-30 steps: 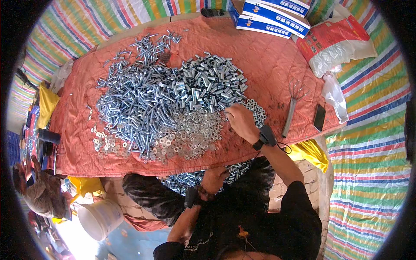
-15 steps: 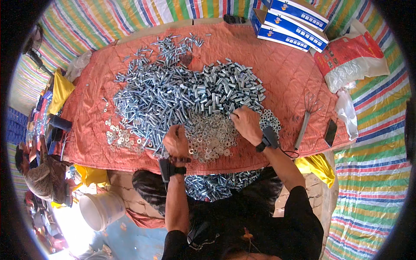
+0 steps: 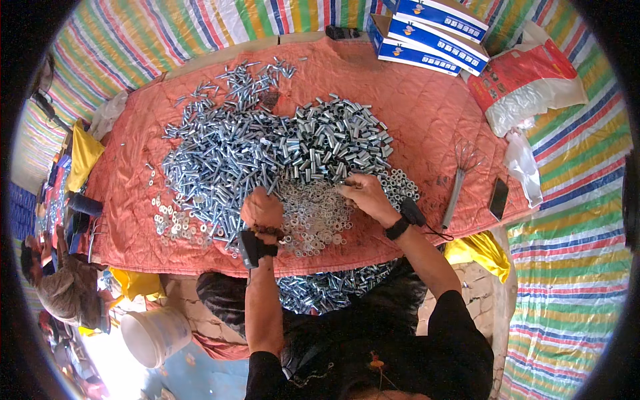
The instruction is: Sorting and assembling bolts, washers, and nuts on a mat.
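My left hand (image 3: 262,211) is curled at the near right side of a pile of metal bolts (image 3: 213,150), its fingertips largely hidden behind the knuckles. Further right, my right hand (image 3: 368,195) pinches thumb and fingers together above the flat washers (image 3: 313,217); something small and dark shows at the fingertips, too small to name. Short metal tubes (image 3: 340,137) are heaped just beyond it. Metal nuts (image 3: 400,185) lie right beside that hand. Loose washers (image 3: 175,220) are scattered left of my left hand.
A red quilted cloth (image 3: 427,107) covers the table. On its right lie a wire whisk (image 3: 460,177) and a phone (image 3: 498,199). Blue-white boxes (image 3: 433,37) and a red-white bag (image 3: 527,87) stand behind. More bolts (image 3: 333,290) sit at my lap. Another person (image 3: 70,290) is at far left.
The whole view has shifted slightly, so the table sits further left. My right hand has turned a little, showing its pinched fingertips more. The left stays by the bolts.
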`<act>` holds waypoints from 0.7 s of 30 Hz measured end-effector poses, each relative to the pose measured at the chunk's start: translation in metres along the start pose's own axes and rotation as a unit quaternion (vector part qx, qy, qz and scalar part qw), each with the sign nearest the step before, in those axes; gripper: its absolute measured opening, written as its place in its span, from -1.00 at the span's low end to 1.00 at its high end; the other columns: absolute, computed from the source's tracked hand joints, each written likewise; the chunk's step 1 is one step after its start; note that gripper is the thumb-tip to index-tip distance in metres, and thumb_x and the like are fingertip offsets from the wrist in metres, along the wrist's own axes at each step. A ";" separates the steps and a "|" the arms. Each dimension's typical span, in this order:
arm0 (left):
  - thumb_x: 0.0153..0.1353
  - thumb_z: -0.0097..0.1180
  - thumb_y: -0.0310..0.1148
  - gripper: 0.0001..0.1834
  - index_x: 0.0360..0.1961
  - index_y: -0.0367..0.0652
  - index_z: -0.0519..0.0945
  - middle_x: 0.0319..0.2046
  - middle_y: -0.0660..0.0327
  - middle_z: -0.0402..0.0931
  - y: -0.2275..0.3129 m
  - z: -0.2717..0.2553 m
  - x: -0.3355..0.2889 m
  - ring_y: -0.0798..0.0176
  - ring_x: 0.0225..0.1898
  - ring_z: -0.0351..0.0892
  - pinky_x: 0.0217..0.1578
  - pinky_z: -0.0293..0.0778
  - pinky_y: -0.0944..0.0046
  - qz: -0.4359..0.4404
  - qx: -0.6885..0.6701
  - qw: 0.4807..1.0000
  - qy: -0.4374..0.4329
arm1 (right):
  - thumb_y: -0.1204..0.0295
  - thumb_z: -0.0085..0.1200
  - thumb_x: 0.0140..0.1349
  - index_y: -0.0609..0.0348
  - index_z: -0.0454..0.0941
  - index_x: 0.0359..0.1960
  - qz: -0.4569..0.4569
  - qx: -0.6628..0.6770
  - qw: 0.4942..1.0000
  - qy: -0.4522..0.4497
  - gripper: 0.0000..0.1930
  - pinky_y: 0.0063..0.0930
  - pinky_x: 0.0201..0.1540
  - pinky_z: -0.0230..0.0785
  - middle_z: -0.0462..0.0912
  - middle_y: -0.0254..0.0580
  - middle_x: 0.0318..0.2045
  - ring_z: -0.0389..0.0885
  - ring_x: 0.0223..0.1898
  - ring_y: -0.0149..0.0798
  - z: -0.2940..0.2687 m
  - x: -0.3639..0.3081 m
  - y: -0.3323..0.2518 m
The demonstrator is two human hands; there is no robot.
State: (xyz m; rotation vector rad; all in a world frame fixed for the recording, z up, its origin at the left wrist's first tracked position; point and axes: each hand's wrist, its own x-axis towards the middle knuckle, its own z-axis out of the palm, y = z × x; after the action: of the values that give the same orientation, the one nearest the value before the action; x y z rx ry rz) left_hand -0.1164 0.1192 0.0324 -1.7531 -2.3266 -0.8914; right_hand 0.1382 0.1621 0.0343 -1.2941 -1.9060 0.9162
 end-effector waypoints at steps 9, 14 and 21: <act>0.25 0.01 -0.51 -0.94 -0.26 -0.26 0.45 -0.45 0.12 0.57 0.011 -0.031 -0.060 0.22 -0.47 0.64 -0.47 0.61 0.28 -0.208 -0.641 0.719 -0.166 | 0.45 0.05 0.27 0.33 0.49 -0.07 0.172 0.445 0.878 -0.044 -0.75 -0.56 -0.42 0.43 0.61 -0.24 -0.39 0.59 -0.44 -0.41 -0.009 -0.032 -0.026; 0.24 0.05 -0.50 -0.94 -0.26 -0.20 0.47 -0.42 0.15 0.57 0.038 -0.039 -0.092 0.21 -0.42 0.65 -0.42 0.63 0.25 -0.267 -0.730 0.603 -0.182 | 0.46 0.05 0.27 0.32 0.46 0.04 0.146 0.427 0.887 -0.100 -0.68 -0.52 -0.29 0.51 0.62 -0.18 -0.28 0.66 -0.32 -0.33 -0.012 -0.047 -0.047; 0.26 0.04 -0.49 -0.96 -0.27 -0.18 0.45 -0.40 0.16 0.57 0.055 -0.042 -0.109 0.25 -0.41 0.64 -0.37 0.63 0.27 -0.278 -0.761 0.555 -0.188 | 0.53 0.00 0.29 0.31 0.39 0.04 0.167 0.451 0.871 -0.105 -0.70 -0.41 -0.16 0.55 0.60 -0.13 -0.19 0.64 -0.21 -0.26 -0.007 -0.060 -0.053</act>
State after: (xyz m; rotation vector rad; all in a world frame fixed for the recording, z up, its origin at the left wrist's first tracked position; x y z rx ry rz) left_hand -0.0413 0.0148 0.0443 -1.1599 -2.1641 -3.7934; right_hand 0.1365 0.0926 0.0744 -0.9438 -1.0951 1.8922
